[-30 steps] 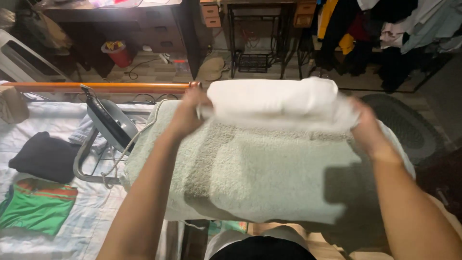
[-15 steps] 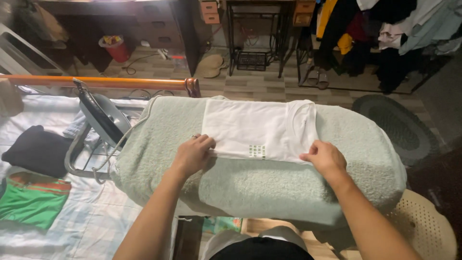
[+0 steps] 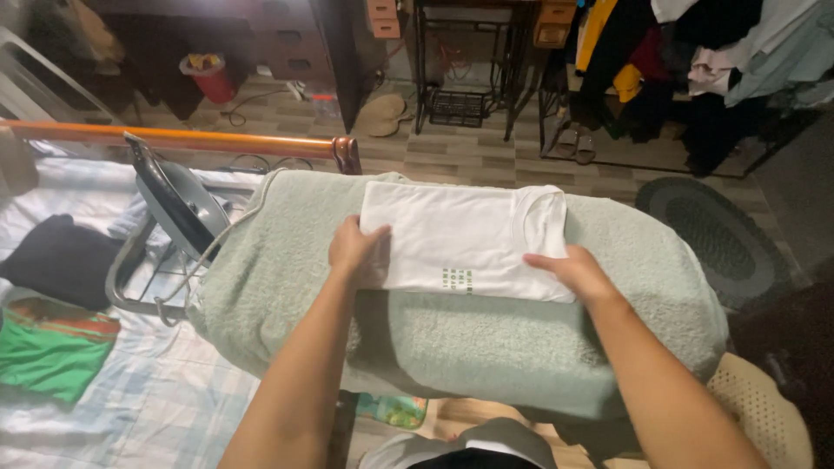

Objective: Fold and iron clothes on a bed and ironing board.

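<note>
A folded white cotton T-shirt (image 3: 460, 239) with a small green printed mark now lies flat on the pale green towel-covered ironing board (image 3: 434, 339), where a second ago it was held lifted in a bundle. The left hand (image 3: 354, 250) presses on its left edge, fingers curled over the cloth; the right hand (image 3: 569, 271) has slid onto the near right corner, fingers flat and spread, gripping nothing. A grey steam iron (image 3: 174, 201) stands on its wire rest beside the board.
</note>
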